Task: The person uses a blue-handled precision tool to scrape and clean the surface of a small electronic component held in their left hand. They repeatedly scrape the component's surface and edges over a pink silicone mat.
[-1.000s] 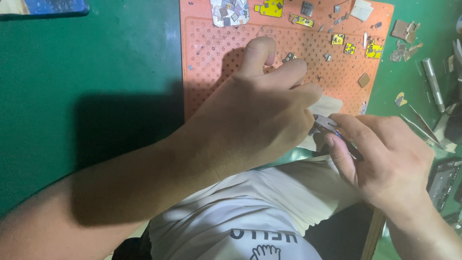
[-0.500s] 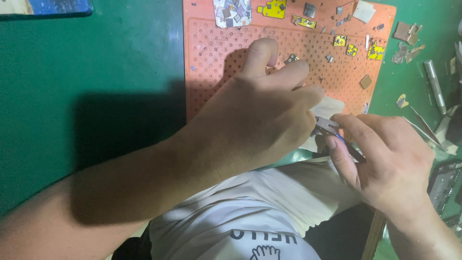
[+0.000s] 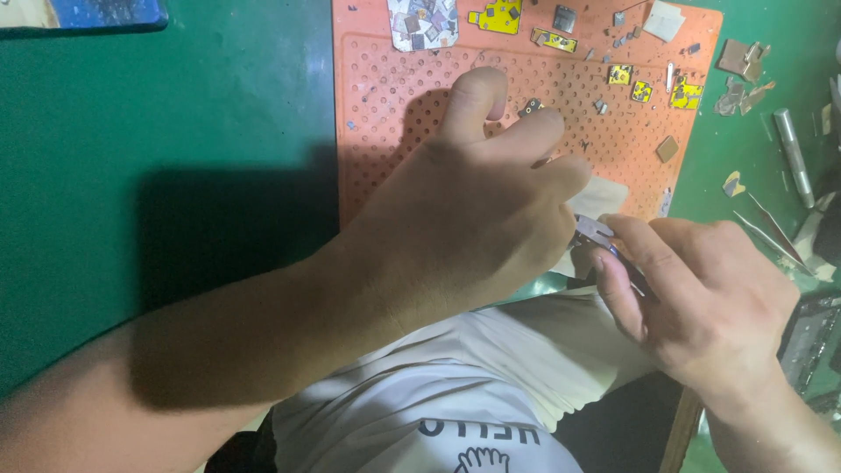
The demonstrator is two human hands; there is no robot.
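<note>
The right hand (image 3: 701, 307) pinches a small metal tool (image 3: 596, 232), its tip just beside the left hand (image 3: 477, 219), which curls over the orange mat (image 3: 385, 96); its grip is hidden. Steady both wrists.

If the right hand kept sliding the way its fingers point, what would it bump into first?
Most likely the left hand. The right hand points up and left with a small metal tool pinched in its fingers, and the tool's tip already sits right beside the left hand's knuckles; depth there is hard to judge.
</note>
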